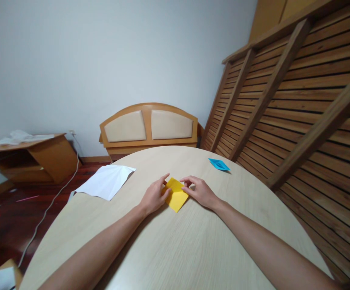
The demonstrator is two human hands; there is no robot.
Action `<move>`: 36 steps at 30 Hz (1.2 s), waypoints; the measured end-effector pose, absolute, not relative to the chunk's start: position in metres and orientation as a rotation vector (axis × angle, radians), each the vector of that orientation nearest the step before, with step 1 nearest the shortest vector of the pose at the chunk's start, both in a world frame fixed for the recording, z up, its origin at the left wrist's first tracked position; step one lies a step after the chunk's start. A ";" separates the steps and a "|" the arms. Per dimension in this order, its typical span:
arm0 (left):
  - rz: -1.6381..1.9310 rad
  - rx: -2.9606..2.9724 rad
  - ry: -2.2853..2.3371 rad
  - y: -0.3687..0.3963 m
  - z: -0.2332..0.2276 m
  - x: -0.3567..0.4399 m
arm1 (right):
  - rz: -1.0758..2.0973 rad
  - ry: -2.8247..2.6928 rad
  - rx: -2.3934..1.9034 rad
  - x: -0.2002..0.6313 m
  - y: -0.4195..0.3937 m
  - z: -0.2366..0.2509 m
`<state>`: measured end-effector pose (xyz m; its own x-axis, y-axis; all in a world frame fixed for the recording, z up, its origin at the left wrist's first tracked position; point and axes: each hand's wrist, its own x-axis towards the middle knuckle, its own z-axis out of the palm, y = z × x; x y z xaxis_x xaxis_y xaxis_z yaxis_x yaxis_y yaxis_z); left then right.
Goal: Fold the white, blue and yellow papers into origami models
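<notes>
A folded sheet of yellow paper [176, 199], roughly diamond-shaped with a crease across it, is between my two hands over the round table. My left hand [156, 196] grips its left edge, thumb on top and fingers behind. On the opposite side, my right hand [199, 191] pinches the right corner between thumb and fingers. The fingertips under the paper are partly hidden.
A folded blue paper piece [219, 164] lies on the table [175, 253] at the far right. A creased white sheet [106, 182] rests at the left edge. Beyond stand a headboard [149, 105], a low cabinet [54, 157] and wooden slats [284, 121].
</notes>
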<state>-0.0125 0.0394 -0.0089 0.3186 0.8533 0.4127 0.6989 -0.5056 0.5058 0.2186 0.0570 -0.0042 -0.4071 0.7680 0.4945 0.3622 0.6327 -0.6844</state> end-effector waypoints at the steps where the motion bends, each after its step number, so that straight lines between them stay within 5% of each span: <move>1: 0.999 2.346 1.398 0.040 -0.008 -0.012 | 0.624 -2.012 -0.879 0.218 0.056 -0.004; 15: 1.437 2.364 1.172 0.041 0.000 -0.014 | 0.534 -2.062 -0.913 0.216 0.051 0.001; 36: 1.246 2.448 0.995 0.034 0.005 -0.015 | 0.422 -1.960 -0.897 0.222 0.051 0.001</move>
<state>-0.0151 0.0340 0.0054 0.4116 0.6570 0.6316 0.4709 -0.7467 0.4699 0.2218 0.0515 0.0014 -0.3216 0.7334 0.5989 0.4219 0.6772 -0.6028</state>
